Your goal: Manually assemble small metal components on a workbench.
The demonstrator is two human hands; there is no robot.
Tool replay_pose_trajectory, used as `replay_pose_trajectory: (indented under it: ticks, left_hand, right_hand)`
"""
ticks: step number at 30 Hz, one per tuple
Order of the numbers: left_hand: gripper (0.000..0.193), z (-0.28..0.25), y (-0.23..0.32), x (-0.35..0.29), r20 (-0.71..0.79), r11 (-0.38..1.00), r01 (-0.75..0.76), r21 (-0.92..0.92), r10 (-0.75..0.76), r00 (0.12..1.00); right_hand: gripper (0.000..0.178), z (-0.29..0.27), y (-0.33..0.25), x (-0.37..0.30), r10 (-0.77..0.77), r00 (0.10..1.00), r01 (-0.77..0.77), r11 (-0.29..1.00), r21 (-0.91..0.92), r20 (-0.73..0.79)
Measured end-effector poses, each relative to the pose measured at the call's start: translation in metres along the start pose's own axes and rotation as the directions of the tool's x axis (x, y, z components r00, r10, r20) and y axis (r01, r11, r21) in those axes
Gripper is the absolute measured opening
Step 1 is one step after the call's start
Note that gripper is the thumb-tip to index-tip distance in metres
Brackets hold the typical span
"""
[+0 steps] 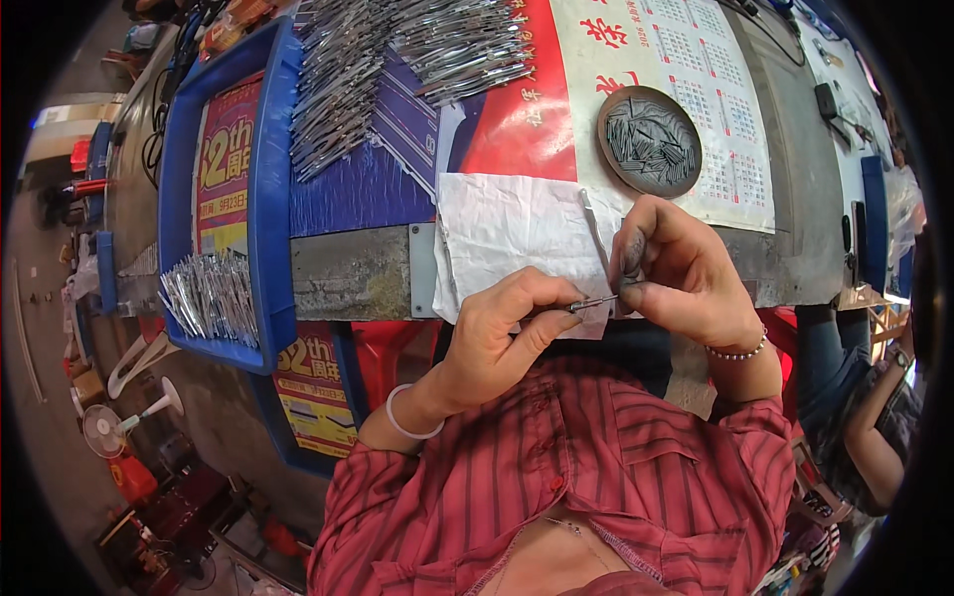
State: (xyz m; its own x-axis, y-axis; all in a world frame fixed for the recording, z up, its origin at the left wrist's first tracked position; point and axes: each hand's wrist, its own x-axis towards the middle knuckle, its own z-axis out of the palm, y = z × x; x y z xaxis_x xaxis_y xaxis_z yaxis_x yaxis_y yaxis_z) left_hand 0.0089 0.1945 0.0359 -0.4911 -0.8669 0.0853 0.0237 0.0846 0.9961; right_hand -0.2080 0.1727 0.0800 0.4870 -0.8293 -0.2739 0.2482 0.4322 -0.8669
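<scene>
Just beyond my chest, over the table's front edge, my left hand (507, 328) pinches a thin metal piece (594, 301) between thumb and forefinger. The piece's right end meets the darkened fingertips of my right hand (691, 273), which are closed on it and partly hide it. Beneath both hands a crumpled white sheet (507, 223) hangs over the edge. A slim grey metal strip (594, 223) runs along the sheet beside my right fingers; its near end is hidden. Beyond my right hand, a round brown dish (609, 164) holds several short dark metal pins (651, 144).
Slender silvery metal parts (338, 89) lie piled at the table's far left, with another heap (462, 45) beside them. A long blue tray (273, 228) at left holds more such parts (212, 298). A calendar poster (740, 184) lies under the dish. Someone's arm (879, 427) shows at far right.
</scene>
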Motion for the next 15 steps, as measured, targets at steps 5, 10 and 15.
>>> replay_pose_trajectory:
  ticks: [5,10,15]
  left_hand:
    - [0.017,0.0,0.0,0.002,-0.017,0.956,-0.16,0.246,0.17,0.985]
    - [0.022,0.002,-0.002,-0.002,0.02,0.839,-0.287,0.463,0.314,0.949]
    - [0.025,0.003,0.004,-0.001,-0.01,0.764,-0.3,0.571,0.372,0.928]
  right_hand:
    - [0.022,-0.002,0.001,0.001,0.064,0.997,-0.063,0.998,-0.031,0.03]
    - [0.019,0.009,0.01,-0.008,-0.089,0.995,0.094,0.847,-0.523,0.035]
    - [0.008,0.01,0.019,-0.013,-0.139,0.983,0.061,0.87,-0.489,-0.123]
